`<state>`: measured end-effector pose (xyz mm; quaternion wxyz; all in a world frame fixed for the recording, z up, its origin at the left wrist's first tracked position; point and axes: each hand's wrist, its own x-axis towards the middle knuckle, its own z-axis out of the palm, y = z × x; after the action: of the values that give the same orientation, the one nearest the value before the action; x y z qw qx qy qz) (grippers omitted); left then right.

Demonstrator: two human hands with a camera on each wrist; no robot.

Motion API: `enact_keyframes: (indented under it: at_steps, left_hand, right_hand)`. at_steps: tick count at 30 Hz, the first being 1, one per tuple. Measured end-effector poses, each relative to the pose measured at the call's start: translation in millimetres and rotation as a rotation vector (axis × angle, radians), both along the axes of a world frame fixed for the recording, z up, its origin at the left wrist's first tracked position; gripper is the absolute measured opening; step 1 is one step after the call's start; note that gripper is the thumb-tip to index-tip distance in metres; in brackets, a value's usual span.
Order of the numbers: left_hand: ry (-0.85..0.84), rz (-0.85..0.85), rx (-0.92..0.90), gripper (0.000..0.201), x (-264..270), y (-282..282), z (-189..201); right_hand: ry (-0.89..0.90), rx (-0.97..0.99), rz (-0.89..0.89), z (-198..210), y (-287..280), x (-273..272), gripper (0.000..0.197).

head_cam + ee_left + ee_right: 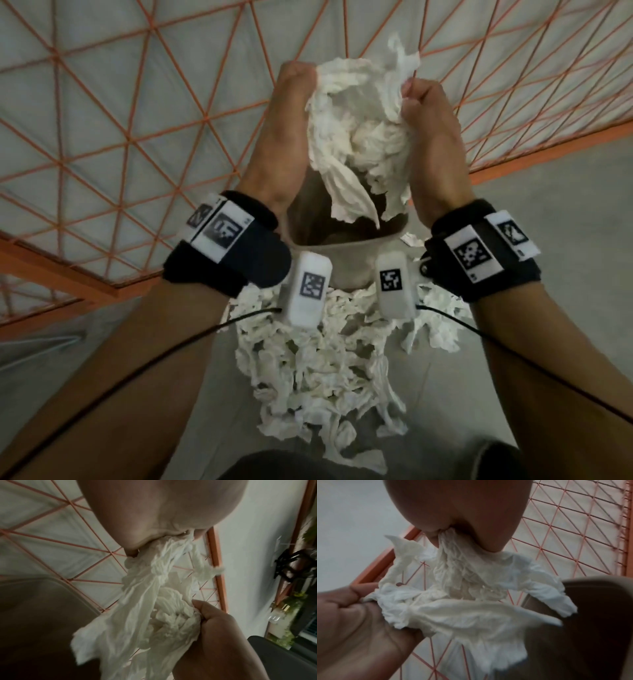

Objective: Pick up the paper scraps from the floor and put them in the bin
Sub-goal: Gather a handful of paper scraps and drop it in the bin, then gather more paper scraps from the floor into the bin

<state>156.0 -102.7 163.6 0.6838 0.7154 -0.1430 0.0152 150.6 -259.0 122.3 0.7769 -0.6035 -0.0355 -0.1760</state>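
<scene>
The bin is mostly hidden behind the held wad and the wrist cameras, only its near rim and dark inside showing; what lies in it cannot be made out; in both wrist views the fingertips are buried in paper and the palms fill the top of the picture. The bin stands close by an orange-framed grid panel on its far and left sides, grey floor open to the right; a heap of scraps covers the floor from the bin's near side toward the person. The wad hangs over the bin mouth, its lowest flap dipping past the rim; the left hand clenches its left upper edge, fingers curled round the paper; the right hand clenches the right edge likewise, the paper stretched between the two fists; one twisted strip sticks up above the fingers.
</scene>
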Motion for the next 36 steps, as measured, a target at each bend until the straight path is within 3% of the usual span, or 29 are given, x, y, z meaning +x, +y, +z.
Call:
enact_keyframes:
  at_steps: [3, 5, 9, 12, 17, 21, 25, 27, 31, 36]
  left_hand:
    - [-0.064, 0.117, 0.208, 0.010, 18.3, -9.1, -17.6]
    - [-0.043, 0.124, 0.350, 0.003, 22.8, -13.6, -43.0]
    - [0.080, 0.017, 0.580, 0.030, 18.3, -14.1, -75.3]
    - [0.182, -0.004, 0.635, 0.040, 14.8, -3.8, -74.4]
    - [-0.074, 0.071, 0.690, 0.042, -2.5, 1.1, -46.4]
    - [-0.243, -0.174, 0.589, 0.032, -36.4, -42.4, -20.3]
    - [-0.273, -0.489, 0.836, 0.030, -50.1, -103.6, -58.5]
    - [-0.224, -0.567, 0.977, 0.032, -47.5, -131.0, -95.0]
    - [-0.031, -0.580, 1.147, 0.035, -35.0, -170.7, -168.3]
    - [0.233, -0.326, 1.175, 0.031, 2.1, -193.2, -243.9]
  right_hand:
    - [0.052, -0.016, 0.020, -19.2, 1.7, 13.8, 0.011]
    - [0.143, -0.119, 0.024, -33.9, 5.0, 16.0, 0.017]
    - [0.217, -0.504, 0.123, -54.6, 1.9, 16.2, 0.030]
    - [0.286, -0.591, 0.082, -51.9, -10.4, 17.1, 0.031]
    - [0.254, -0.742, 0.022, -12.6, -41.8, 27.8, 0.027]
    - [0.404, -0.879, 0.125, 12.8, -77.3, 46.5, 0.027]
    - [0.474, -1.287, 0.219, 11.2, -116.0, 41.8, 0.030]
    - [0.486, -1.411, 0.260, -9.0, -138.3, 30.5, 0.032]
    - [0.562, -1.451, 0.271, -83.6, -184.8, 0.3, 0.031]
    - [0.728, -1.443, 0.262, -190.8, -222.8, -38.6, 0.037]
